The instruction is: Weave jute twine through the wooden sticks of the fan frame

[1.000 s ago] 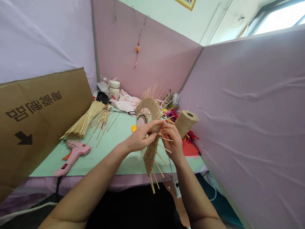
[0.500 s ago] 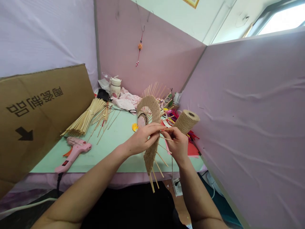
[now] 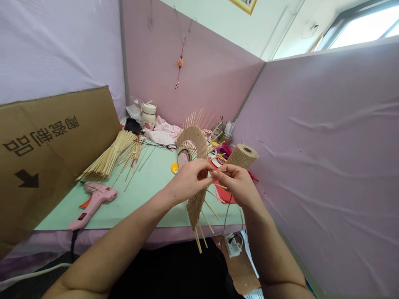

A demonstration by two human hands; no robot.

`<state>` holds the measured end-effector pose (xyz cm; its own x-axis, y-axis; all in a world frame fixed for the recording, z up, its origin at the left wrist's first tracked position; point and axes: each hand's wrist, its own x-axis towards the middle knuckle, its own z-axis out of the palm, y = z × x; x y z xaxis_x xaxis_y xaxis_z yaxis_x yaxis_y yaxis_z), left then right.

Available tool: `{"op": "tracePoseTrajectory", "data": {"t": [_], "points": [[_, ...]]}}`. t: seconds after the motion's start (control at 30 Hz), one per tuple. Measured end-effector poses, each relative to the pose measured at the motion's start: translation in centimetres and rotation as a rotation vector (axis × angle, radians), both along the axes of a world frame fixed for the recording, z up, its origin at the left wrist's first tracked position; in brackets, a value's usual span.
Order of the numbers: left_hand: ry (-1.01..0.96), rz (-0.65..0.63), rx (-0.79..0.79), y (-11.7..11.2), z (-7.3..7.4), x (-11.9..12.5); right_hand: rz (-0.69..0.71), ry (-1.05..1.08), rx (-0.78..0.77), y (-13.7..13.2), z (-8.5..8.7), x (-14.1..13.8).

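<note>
We see cardboard (image 3: 59,166) at the green table's (image 3: 141,182) left. Over the table's front, the left hand (image 3: 188,180) grips the woven piece (image 3: 202,147); the right hand (image 3: 240,182) pinches, on what we cannot tell. Along the table's back stand a lidded jar (image 3: 148,118), contents hidden, and a small pot (image 3: 226,140) holding white sticks (image 3: 230,127).

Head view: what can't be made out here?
Head view: part of woven piece, behind left grip.
Head view: what lies inside right grip, hidden by that grip.
Head view: lower end of twine roll, behind right grip.
Head view: left side of cardboard, cut off by picture edge.
</note>
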<state>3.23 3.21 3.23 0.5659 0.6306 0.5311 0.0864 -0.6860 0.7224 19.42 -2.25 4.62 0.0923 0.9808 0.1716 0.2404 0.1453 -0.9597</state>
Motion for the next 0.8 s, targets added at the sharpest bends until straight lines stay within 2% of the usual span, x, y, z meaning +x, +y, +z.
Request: {"op": "tracePoseTrajectory", "data": {"t": [0.13,0.27,0.33,0.43,0.5,0.57,0.63,0.73,0.8], "points": [[0.032,0.019,0.043,-0.3,0.2,-0.1,0.042,-0.011,-0.033,-0.7,0.4,0.1],[0.018,0.075,0.071,-0.6,0.0,-0.2,0.099,-0.193,0.006,-2.7,1.1,0.8],[-0.001,0.086,0.092,-0.6,-0.2,-0.1,0.062,-0.342,0.125,-3.8,1.3,1.1],[-0.012,0.099,0.140,-0.7,-0.7,0.0,-0.008,-0.659,0.398,-4.8,1.5,1.2],[-0.024,0.122,0.178,-0.7,-0.9,0.1,-0.027,-0.847,0.600,-4.6,1.6,1.0],[-0.045,0.142,0.204,-0.7,-1.0,0.0,-0.067,-0.945,0.763,-4.0,1.8,0.7],[-0.062,0.159,0.205,-0.7,-1.0,-0.1,-0.148,-0.953,0.844,-3.2,1.8,0.4],[-0.082,0.180,0.192,-0.7,-1.0,-0.3,-0.262,-0.843,0.855,-2.5,1.6,0.0],[-0.081,0.181,0.189,-0.8,-1.0,-0.3,-0.276,-0.761,0.862,-2.6,1.5,-0.3]]}}
